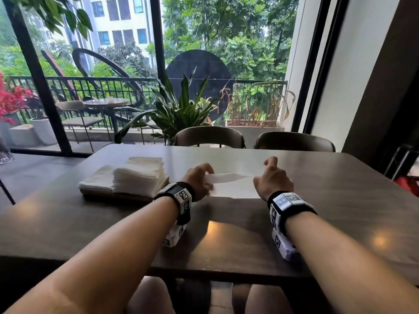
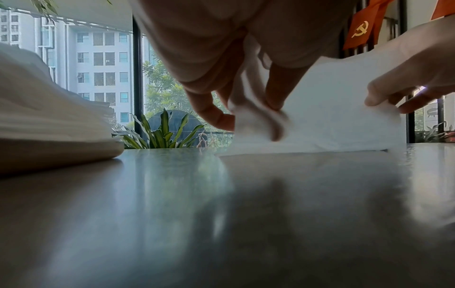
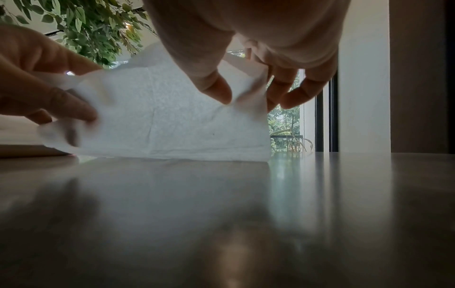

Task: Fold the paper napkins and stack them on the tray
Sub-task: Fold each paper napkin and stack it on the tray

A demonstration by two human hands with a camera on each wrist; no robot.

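A white napkin (image 1: 233,185) is pinched at its left end by the left hand (image 1: 198,180). Its right end is pinched by the right hand (image 1: 273,179), its lower edge resting on the table (image 1: 340,200).

Napkin stacks (image 1: 133,175) on tray (image 1: 118,196), left of held napkin (image 1: 233,186).

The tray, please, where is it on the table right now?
In the head view the tray sits left of the left hand, under the napkin stacks.

Hands: two, left (image 1: 197,180), right (image 1: 273,180). Napkin (image 1: 233,184) in hands: one. Napkin piles on tray (image 1: 118,196), left of centre: two. Table (image 1: 226,234): one. Chairs (image 1: 209,135) beyond: two.
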